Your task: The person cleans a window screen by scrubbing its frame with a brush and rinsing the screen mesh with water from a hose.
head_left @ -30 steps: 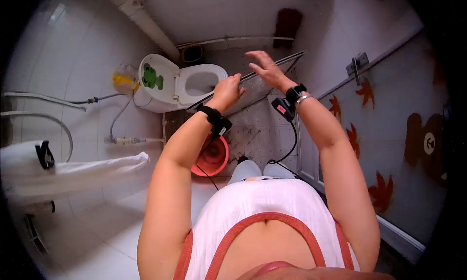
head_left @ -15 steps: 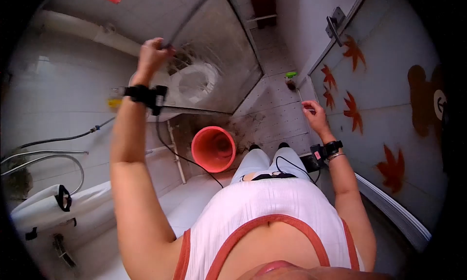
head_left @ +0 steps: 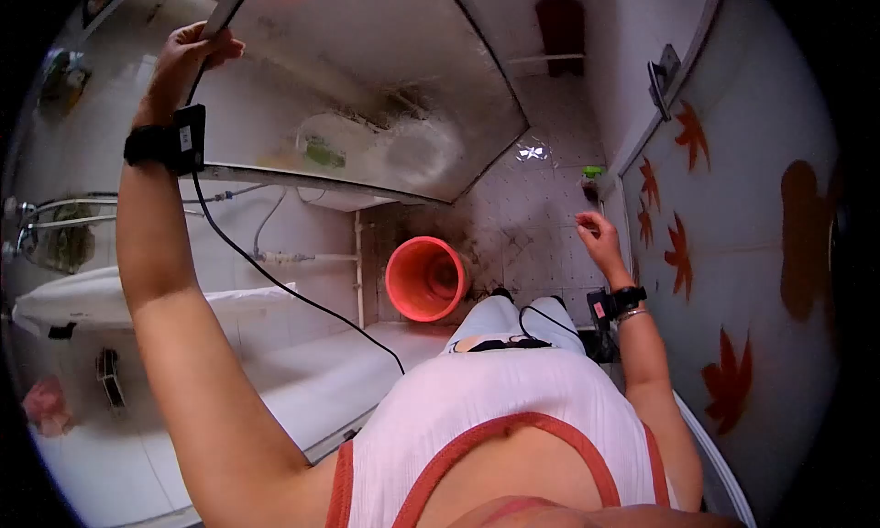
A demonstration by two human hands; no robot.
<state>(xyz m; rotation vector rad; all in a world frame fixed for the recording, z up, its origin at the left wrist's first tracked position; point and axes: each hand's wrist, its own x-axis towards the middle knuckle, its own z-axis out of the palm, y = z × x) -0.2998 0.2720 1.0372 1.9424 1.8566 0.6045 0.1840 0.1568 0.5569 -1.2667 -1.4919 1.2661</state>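
Observation:
My left hand (head_left: 194, 53) is raised at the upper left, its fingers closed round the dark edge of a glass shower door (head_left: 367, 42). The pane is smeared and stands at a slant across the view. Behind it a white toilet (head_left: 417, 152) shows blurrily. My right hand (head_left: 600, 239) hangs near the right-hand door, apart from it, with loosely curled fingers and nothing visible in them. Below the glass a red bucket (head_left: 424, 279) stands upright on the tiled floor; no contents can be made out.
A frosted door (head_left: 733, 225) with leaf stickers and a handle (head_left: 662, 79) stands at the right. Water hoses (head_left: 119, 198) run along the left wall above a white ledge (head_left: 165, 294). A small green-topped item (head_left: 591, 172) sits by the door frame. Dark dirt marks the floor.
My left hand has moved left and up with the door edge, and the glass now spans more of the upper left. My right hand has barely moved. The camera view has shifted slightly.

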